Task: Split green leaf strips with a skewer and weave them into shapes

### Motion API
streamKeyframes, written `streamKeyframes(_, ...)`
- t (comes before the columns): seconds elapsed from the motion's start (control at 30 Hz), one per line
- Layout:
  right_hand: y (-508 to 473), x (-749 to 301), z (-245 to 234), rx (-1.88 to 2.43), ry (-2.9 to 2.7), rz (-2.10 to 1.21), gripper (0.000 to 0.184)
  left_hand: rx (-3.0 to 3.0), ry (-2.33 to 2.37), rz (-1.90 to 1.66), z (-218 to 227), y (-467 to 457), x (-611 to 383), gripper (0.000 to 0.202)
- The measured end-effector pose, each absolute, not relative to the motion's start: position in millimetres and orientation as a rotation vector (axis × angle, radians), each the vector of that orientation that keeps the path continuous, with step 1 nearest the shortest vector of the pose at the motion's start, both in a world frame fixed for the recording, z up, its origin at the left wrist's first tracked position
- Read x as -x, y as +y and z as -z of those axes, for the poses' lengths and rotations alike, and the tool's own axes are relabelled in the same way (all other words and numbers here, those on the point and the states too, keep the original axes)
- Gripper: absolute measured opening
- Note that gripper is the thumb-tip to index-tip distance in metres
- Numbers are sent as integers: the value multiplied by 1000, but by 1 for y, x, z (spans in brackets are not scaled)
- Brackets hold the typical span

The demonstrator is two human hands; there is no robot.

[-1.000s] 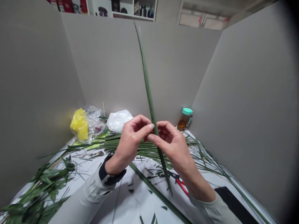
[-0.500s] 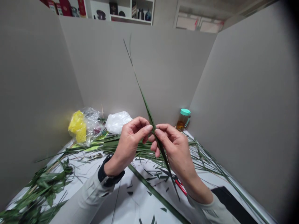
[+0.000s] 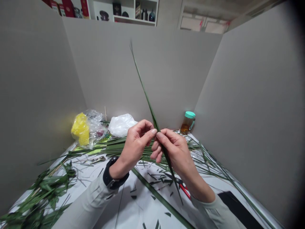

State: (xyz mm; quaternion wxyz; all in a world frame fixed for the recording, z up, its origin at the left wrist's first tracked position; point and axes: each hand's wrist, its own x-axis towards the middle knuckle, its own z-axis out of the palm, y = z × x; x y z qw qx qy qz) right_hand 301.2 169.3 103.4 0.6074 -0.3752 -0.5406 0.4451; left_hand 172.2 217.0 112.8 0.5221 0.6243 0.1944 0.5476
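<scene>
A long, narrow green palm leaf strip (image 3: 148,101) is held up over the table, leaning to the left at its thin, split tip. My left hand (image 3: 139,143) pinches it near the middle between thumb and forefinger. Right beside that grip, my right hand (image 3: 175,149) pinches the same strip, and the lower end hangs below it. Under the hands lies a bundle of green leaf strips (image 3: 115,148). One thicker green strip (image 3: 162,198) runs diagonally toward the front. Red-handled pruning shears (image 3: 184,191) lie partly hidden behind my right forearm.
Leafy greenery (image 3: 45,190) is heaped at the left. A yellow item in clear plastic (image 3: 81,128), a white plastic bag (image 3: 122,124) and a teal-lidded bottle (image 3: 188,122) stand at the back. A black flat object (image 3: 238,208) lies at right. Grey partitions (image 3: 143,70) enclose the table.
The strip's upper tip has swung slightly right and its split ends look closer together. Both hands keep their pinch, the fingertips now a little closer together. The view has shifted slightly.
</scene>
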Motion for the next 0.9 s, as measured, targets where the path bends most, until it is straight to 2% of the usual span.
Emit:
streamKeyframes(0.13,169,-302,-102,872,-1266,-1082,34,-1551,487,-1294,-114,218,-171,23)
streamKeyframes(0.37,161,-298,-103,1083,-1466,-769,39,-1451,502,-1260,-113,221,-172,13)
streamKeyframes(0.53,158,-299,-103,1158,-1562,-612,39,-1345,435,-1251,-118,218,-171,19)
streamKeyframes(0.9,156,-300,-103,1215,-1758,-317,28,-1228,385,-1214,-117,220,-171,15)
